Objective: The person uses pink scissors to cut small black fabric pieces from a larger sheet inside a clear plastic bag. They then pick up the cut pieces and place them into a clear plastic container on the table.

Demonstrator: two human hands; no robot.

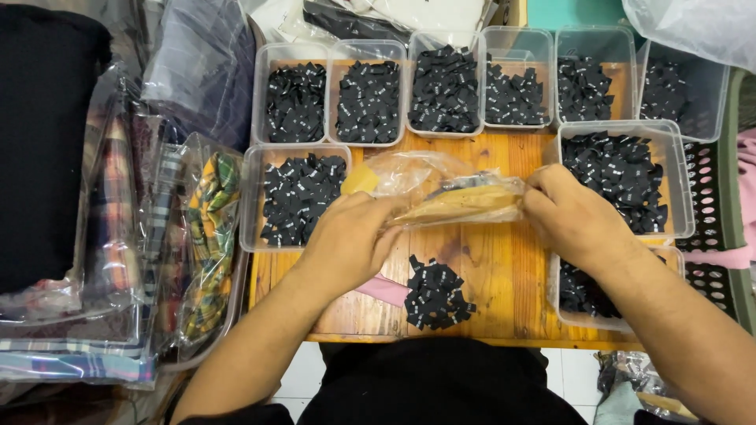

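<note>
Landmark: the clear plastic bag (441, 193), held flat above the middle of the wooden surface (504, 267).
Left hand (346, 240): closed on the bag's left end, fingers curled over the film.
Right hand (575, 216): closed on the bag's right end, pinching the edge.
Bag contents: something flat and yellow-brown with a dark strip; too creased over to tell more.
Loose pile (435, 293): small black folded labels lying on the surface just below the bag, between the forearms.
Risk, spill: the bag is held over bare wood, so if its open side tips down, I judge the contents could slide out onto the loose pile.
Risk, knock: the right hand sits touching or just beside the big right tub (622, 177); a jerk while pulling the film could nudge it and scatter labels.
Risk, tear: thin film pulled from both ends may split.
Back row of tubs (472, 86): six clear tubs beyond the bag, each filled with black labels.
Left tub (295, 197): just left of the bag, same black labels.
Lower right tub (587, 295): below and right of the bag, under the right forearm, part filled with labels.
Wrapped checked cloth (206, 244): well left of the bag, in clear wrappers off the surface.
</note>
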